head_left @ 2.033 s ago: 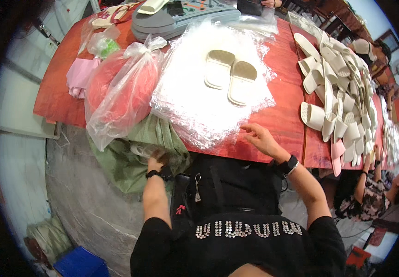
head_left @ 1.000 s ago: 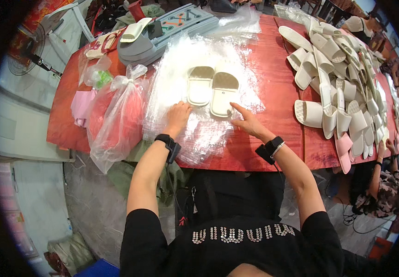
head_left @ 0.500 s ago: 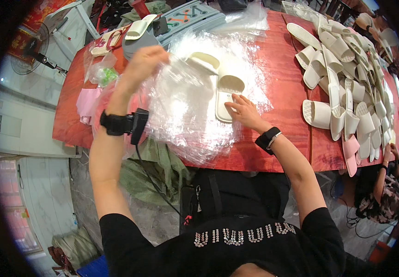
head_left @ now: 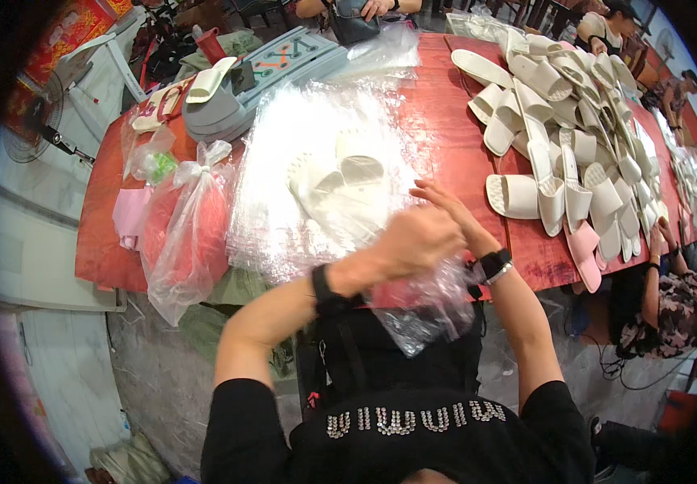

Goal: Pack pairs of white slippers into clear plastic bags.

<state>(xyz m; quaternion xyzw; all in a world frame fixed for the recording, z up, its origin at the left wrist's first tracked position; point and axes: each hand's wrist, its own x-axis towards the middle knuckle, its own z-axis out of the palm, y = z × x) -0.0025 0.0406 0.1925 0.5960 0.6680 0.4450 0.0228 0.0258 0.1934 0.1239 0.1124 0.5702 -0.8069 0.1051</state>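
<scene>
My left hand (head_left: 423,240) is closed in a fist in front of the table's near edge, blurred by motion. A clear plastic bag (head_left: 425,310) hangs below it, gripped in its fingers. Just behind, my right hand (head_left: 455,214) has its fingers stretched out and partly covered by the left. A cream slide slipper (head_left: 360,157) and a second cream slipper (head_left: 316,189) lie together on a shiny stack of clear plastic bags (head_left: 264,177). The nearer part of the second one looks veiled by clear film.
A heap of cream slippers (head_left: 558,121) with a pink slipper (head_left: 584,250) covers the right of the red table (head_left: 437,105). A knotted bag of red items (head_left: 187,226) sits left. Behind stand a grey plastic step board (head_left: 284,73) and another slipper (head_left: 210,79). Other people work around.
My left hand has swung from the far left across to the near right, with the plastic bag hanging from it. My right hand has come off the slipper. The view has shifted.
</scene>
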